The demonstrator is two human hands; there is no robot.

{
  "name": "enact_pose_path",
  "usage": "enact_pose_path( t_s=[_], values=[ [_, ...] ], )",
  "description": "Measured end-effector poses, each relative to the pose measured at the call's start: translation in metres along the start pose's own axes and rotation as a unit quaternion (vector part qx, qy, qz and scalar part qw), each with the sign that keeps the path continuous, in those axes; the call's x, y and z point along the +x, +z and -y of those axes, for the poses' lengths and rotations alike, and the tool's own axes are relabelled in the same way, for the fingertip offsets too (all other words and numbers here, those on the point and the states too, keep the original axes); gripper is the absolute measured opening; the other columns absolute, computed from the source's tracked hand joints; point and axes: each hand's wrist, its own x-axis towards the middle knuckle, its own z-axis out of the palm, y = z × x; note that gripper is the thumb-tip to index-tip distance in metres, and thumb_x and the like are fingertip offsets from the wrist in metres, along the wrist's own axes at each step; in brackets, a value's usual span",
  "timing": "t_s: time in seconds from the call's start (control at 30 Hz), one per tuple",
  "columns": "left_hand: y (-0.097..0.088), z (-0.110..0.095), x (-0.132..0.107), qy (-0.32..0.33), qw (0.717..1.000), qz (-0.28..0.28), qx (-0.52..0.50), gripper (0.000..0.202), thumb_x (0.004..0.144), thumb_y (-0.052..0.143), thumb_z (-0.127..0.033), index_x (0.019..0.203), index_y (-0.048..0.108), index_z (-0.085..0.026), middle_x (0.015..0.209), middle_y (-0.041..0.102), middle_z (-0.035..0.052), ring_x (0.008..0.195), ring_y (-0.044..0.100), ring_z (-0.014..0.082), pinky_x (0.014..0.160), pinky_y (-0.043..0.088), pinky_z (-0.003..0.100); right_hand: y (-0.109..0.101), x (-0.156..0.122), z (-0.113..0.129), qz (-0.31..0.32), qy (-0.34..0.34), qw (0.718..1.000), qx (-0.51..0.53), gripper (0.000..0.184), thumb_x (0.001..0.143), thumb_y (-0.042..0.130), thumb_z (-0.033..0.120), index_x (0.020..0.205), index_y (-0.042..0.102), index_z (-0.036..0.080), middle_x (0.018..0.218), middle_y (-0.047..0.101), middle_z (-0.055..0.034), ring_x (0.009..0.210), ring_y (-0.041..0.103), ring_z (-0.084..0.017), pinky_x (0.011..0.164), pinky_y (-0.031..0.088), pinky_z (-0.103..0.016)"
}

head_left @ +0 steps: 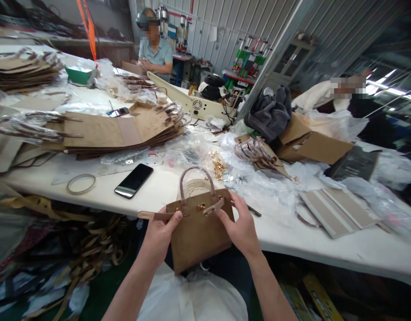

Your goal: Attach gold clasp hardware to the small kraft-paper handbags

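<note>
A small brown handbag with an upright looped handle and gold-coloured fittings rests at the table's front edge, over my lap. My left hand grips its upper left corner, thumb on the front beside a strap that sticks out to the left. On the right side, my right hand holds the upper edge, its thumb near a short strap at the front clasp. The fingers behind the bag are mostly hidden. A coil of pale cord or wire shows behind the handle.
A phone and a tape roll lie to the left. Stacked brown bag panels stand behind them. Gold metal pieces, plastic wrap and a flat panel cover parts of the table. Two people are beyond.
</note>
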Motion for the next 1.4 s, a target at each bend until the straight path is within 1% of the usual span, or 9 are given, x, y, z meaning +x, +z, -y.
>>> enact_pose_path(
  t_s=[0.1, 0.2, 0.3, 0.5, 0.8, 0.97, 1.07, 1.23, 1.4],
  values=[
    [0.001, -0.005, 0.000, -0.005, 1.000, 0.008, -0.007, 0.051, 0.092, 0.086, -0.051, 0.129, 0.077, -0.017, 0.127, 0.082, 0.0139, 0.118, 0.075, 0.0339, 0.105, 0.061, 0.045, 0.000, -0.023, 0.018, -0.139, -0.121, 0.976, -0.114, 0.060, 0.097, 0.083, 0.031, 0.153, 0.062, 0.025, 0.144, 0.063, -0.0175, 0.137, 0.061, -0.038, 0.118, 0.052, -0.062],
    [0.010, -0.013, -0.003, -0.008, 1.000, 0.021, 0.006, 0.051, 0.092, 0.086, -0.050, 0.131, 0.076, -0.018, 0.130, 0.081, 0.0137, 0.120, 0.075, 0.0341, 0.106, 0.061, 0.045, 0.013, -0.050, 0.046, -0.088, -0.198, 0.972, -0.095, 0.053, 0.101, 0.075, 0.018, 0.151, 0.063, 0.029, 0.120, 0.069, -0.0119, 0.111, 0.070, -0.030, 0.096, 0.064, -0.047],
    [0.021, -0.025, -0.010, -0.017, 0.996, 0.084, 0.010, 0.060, 0.094, 0.085, -0.050, 0.144, 0.071, -0.020, 0.140, 0.078, 0.0146, 0.129, 0.073, 0.0367, 0.110, 0.060, 0.046, 0.035, -0.065, 0.071, 0.021, -0.172, 0.983, -0.053, 0.075, 0.102, 0.074, 0.031, 0.170, 0.041, 0.023, 0.130, 0.067, -0.0156, 0.117, 0.070, -0.032, 0.096, 0.066, -0.048],
    [0.014, -0.052, -0.029, 0.036, 0.939, 0.342, 0.025, 0.102, 0.084, 0.083, -0.074, 0.170, 0.047, -0.031, 0.182, 0.036, 0.0077, 0.169, 0.027, 0.0453, 0.139, 0.027, 0.056, 0.045, -0.062, 0.093, -0.088, -0.063, 0.991, -0.085, 0.112, 0.078, 0.092, 0.050, 0.170, 0.035, 0.018, 0.142, 0.059, -0.0206, 0.126, 0.066, -0.042, 0.100, 0.066, -0.058],
    [0.056, -0.120, -0.040, 0.023, 0.849, 0.527, -0.030, 0.097, 0.090, 0.049, -0.094, 0.165, 0.055, -0.033, 0.179, 0.041, 0.0067, 0.166, 0.033, 0.0466, 0.134, 0.037, 0.064, -0.063, -0.066, 0.158, -0.192, -0.129, 0.961, -0.149, 0.050, 0.097, 0.072, 0.024, 0.147, 0.067, 0.022, 0.128, 0.073, -0.0154, 0.111, 0.076, -0.033, 0.092, 0.066, -0.044],
    [0.094, -0.174, -0.023, 0.236, 0.899, 0.346, 0.127, 0.064, 0.099, 0.078, -0.055, 0.158, 0.059, -0.039, 0.169, 0.055, 0.0077, 0.150, 0.058, 0.0366, 0.126, 0.051, 0.057, -0.140, -0.053, 0.182, -0.233, -0.102, 0.957, -0.141, 0.027, 0.101, 0.073, 0.032, 0.125, 0.081, 0.024, 0.129, 0.078, -0.0129, 0.124, 0.073, -0.035, 0.099, 0.064, -0.042],
    [0.104, -0.200, 0.006, 0.394, 0.873, 0.231, 0.172, 0.071, 0.092, 0.087, -0.049, 0.156, 0.059, -0.035, 0.170, 0.052, 0.0091, 0.158, 0.048, 0.0362, 0.130, 0.047, 0.057, -0.175, -0.036, 0.176, -0.270, -0.060, 0.961, -0.010, 0.032, 0.101, 0.076, 0.041, 0.125, 0.082, 0.021, 0.123, 0.081, -0.0133, 0.121, 0.075, -0.037, 0.093, 0.066, -0.042],
    [0.106, -0.230, 0.030, 0.362, 0.854, 0.323, 0.186, 0.081, 0.092, 0.085, -0.052, 0.163, 0.053, -0.029, 0.172, 0.051, 0.0129, 0.160, 0.045, 0.0380, 0.132, 0.042, 0.056, -0.211, 0.011, 0.150, -0.266, -0.110, 0.930, 0.226, 0.022, 0.088, 0.087, 0.043, 0.093, 0.086, 0.022, 0.104, 0.085, -0.0111, 0.093, 0.081, -0.036, 0.072, 0.066, -0.043],
    [0.095, -0.238, -0.004, 0.293, 0.809, 0.449, 0.241, 0.053, 0.101, 0.073, -0.051, 0.146, 0.073, -0.023, 0.141, 0.076, 0.0120, 0.134, 0.069, 0.0383, 0.111, 0.060, 0.047, -0.200, 0.040, 0.129, -0.251, -0.082, 0.900, 0.348, 0.021, 0.078, 0.093, 0.044, 0.075, 0.081, 0.027, 0.077, 0.080, -0.0043, 0.066, 0.075, -0.028, 0.062, 0.062, -0.042]
  ],
)
